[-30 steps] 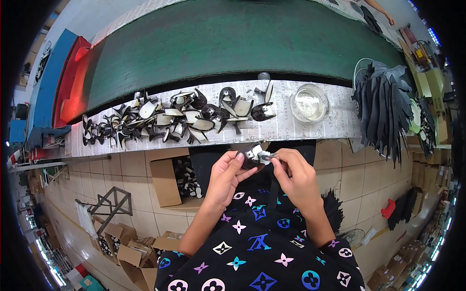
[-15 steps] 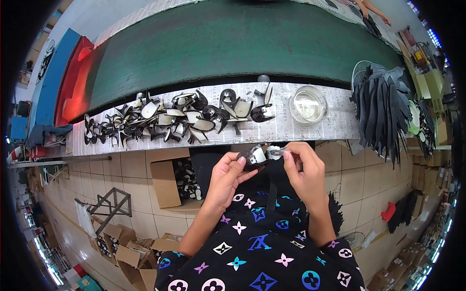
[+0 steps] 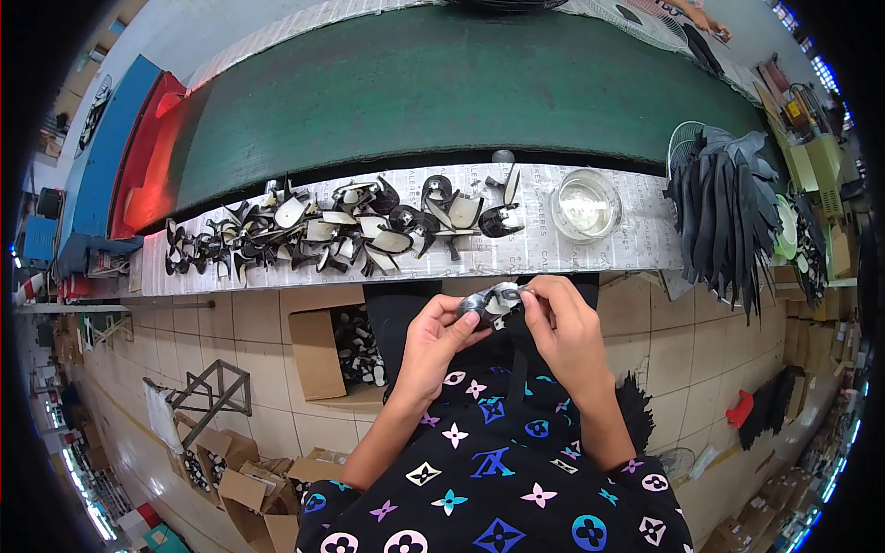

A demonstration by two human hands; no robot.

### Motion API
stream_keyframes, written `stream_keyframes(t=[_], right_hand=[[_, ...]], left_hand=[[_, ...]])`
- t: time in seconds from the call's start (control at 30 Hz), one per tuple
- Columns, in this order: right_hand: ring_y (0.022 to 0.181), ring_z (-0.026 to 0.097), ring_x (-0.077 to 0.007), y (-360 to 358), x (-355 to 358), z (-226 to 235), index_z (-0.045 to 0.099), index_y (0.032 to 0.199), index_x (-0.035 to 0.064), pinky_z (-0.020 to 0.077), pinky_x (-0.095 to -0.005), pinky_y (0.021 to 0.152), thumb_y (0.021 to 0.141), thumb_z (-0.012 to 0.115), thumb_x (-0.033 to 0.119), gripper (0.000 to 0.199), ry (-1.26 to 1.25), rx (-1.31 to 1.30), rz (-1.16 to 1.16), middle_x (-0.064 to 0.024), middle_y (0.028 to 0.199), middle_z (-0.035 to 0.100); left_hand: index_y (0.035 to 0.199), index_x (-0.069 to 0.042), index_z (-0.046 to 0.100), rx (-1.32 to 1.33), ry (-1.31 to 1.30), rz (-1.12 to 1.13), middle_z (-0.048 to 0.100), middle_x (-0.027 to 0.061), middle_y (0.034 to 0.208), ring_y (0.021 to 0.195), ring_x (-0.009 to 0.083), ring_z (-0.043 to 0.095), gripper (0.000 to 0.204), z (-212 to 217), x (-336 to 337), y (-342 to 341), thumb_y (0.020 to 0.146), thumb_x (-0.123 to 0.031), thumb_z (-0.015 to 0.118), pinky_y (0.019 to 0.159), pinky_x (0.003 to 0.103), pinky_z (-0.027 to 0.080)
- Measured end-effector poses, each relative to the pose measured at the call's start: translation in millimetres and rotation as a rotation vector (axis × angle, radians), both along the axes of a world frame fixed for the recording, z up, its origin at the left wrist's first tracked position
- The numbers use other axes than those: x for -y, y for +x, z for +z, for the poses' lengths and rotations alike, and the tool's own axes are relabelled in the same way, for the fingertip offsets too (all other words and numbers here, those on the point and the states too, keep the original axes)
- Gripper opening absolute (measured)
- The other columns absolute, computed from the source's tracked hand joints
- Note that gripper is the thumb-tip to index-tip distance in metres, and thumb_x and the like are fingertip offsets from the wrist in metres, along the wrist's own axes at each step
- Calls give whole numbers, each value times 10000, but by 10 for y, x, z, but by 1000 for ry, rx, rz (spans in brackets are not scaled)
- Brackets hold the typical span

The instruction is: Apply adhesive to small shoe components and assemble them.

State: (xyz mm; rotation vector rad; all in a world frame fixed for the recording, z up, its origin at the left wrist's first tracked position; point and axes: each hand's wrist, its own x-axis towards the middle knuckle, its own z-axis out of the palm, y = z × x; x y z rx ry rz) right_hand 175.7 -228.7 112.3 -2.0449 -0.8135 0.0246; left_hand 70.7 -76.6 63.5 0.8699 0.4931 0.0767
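In front of my body, above my lap, my left hand (image 3: 433, 336) grips a glossy black shoe heel (image 3: 477, 305) with a pale inner face. The thumb lies on its near side and the fingers curl beneath. My right hand (image 3: 566, 324) is at the heel's right side, thumb and fingertips pinched together against a whitish edge. Whether they hold the heel's edge or some small thing is too small to tell. On the paper-covered bench ahead lies a spread of similar black heels (image 3: 388, 240) with cream faces. A round clear bowl (image 3: 586, 206) stands to their right.
A green conveyor belt (image 3: 442, 83) runs behind the bench (image 3: 535, 263). Black strips (image 3: 724, 198) hang over a wire fan guard at right. Cardboard boxes (image 3: 315, 355) stand on the floor at left, beside a metal frame (image 3: 217, 387). Another person's hand (image 3: 708, 23) shows at far right.
My right hand has moved left and inward, closer to the heel. The heel has turned in my left hand, and its whitish side now sits nearer my right fingertips.
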Motion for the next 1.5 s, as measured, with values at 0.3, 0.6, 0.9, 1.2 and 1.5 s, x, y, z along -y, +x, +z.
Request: stream_keyframes(t=[0.3, 0.6, 0.9, 1.2, 1.5], right_hand=[[597, 576, -221, -17, 81, -20, 592, 931, -10, 483, -322, 549, 861, 671, 7, 107, -4, 77, -113, -116, 867, 629], [611, 550, -108, 318, 95, -418, 638, 919, -16, 461, -257, 570, 908, 656, 82, 101, 123, -130, -197, -70, 743, 628], [632, 541, -86, 889, -371, -1284, 631, 968, -12, 431, -231, 576, 973, 588, 142, 161, 463, -393, -81, -27, 744, 606], [619, 510, -73, 934, -372, -1631, 613, 954, -7, 399, -210, 558, 974, 553, 123, 145, 722, -386, -70, -25, 749, 585], [678, 532, -101, 978, -298, -1568, 584, 938, -21, 443, -233, 627, 970, 523, 99, 139, 622, -359, -29, -90, 929, 623]], left_hand=[[1088, -13, 540, -16, -13, 7, 649, 97, 1068, 1013, 164, 643, 157, 6, -19, -84, 980, -116, 589, 939, 384, 551], [1140, -33, 563, -74, 44, 288, 663, 75, 1055, 968, 170, 656, 191, -89, -408, -802, 986, -145, 571, 918, 413, 553], [1214, 13, 567, -630, 1067, 810, 655, 124, 1117, 1047, 189, 614, 314, -593, -1033, -1838, 989, -206, 584, 931, 315, 473], [850, 43, 699, -224, 1510, -350, 679, 247, 846, 849, 418, 660, 175, -1622, -711, 183, 820, -82, 581, 764, 451, 534], [900, 2, 722, 54, 1466, -995, 701, 209, 857, 774, 425, 659, 200, -2404, -62, 789, 822, -133, 598, 746, 472, 531]])
